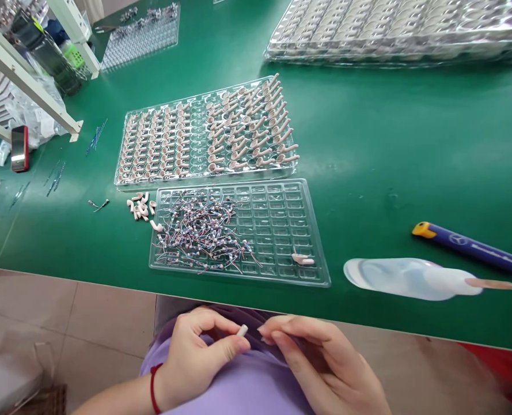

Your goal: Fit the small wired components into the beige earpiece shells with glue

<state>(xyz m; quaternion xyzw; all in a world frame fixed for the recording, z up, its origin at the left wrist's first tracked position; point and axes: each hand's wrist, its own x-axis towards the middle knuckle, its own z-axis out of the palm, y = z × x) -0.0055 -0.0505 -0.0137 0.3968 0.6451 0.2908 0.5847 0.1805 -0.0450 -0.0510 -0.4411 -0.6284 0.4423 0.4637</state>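
My left hand (195,354) is below the table edge, over my lap, pinching a small white earbud stem piece (242,331) between thumb and forefinger. My right hand (320,363) is close beside it, its fingertips pinched together almost touching the piece's tip; whether it holds a fine wire I cannot tell. On the green table ahead lies a clear tray (281,230) with a tangle of small wired parts (201,230) and one pink earbud shell (302,259). Behind it is a clear tray (195,167) filled with several pink earbud shells (247,129).
Loose pink shells (141,206) lie left of the front tray. A clear squeeze bottle (411,278) lies on its side at right, with a blue and yellow tool (471,246) behind it. Stacked clear trays (394,29) are at the back right. A red phone (19,148) and white frame (31,86) stand at left.
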